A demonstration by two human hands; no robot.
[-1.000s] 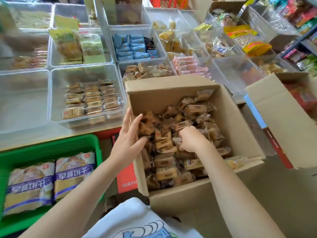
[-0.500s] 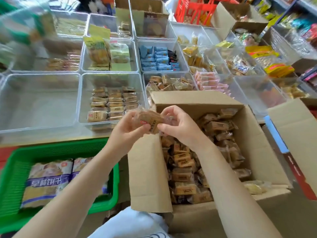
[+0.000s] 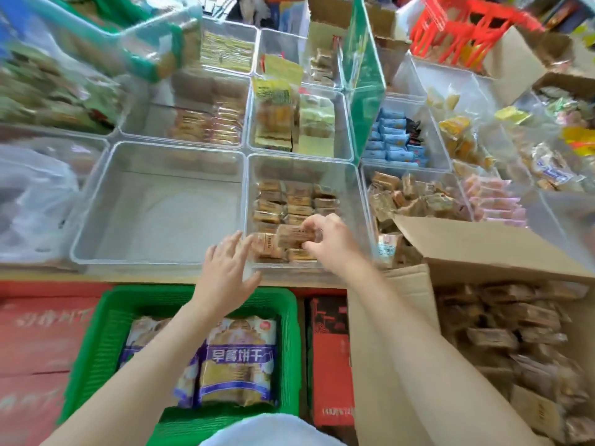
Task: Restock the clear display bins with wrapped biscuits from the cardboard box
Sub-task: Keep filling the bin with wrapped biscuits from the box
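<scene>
Right hand [image 3: 331,243] pinches a wrapped biscuit [image 3: 294,235] over the clear bin [image 3: 354,201]; left hand [image 3: 230,268] is spread, empty. Careless release may disorder the near rows.

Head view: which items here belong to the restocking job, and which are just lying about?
Job: right hand, wrapped biscuit, left hand, clear bin, cardboard box.
Lying about: green basket, red crate, empty clear bin.

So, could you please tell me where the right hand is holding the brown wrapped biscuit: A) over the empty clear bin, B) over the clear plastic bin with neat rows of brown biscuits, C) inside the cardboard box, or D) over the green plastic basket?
B: the right hand grips the brown wrapped biscuit above the clear plastic bin of rowed biscuits.
</scene>
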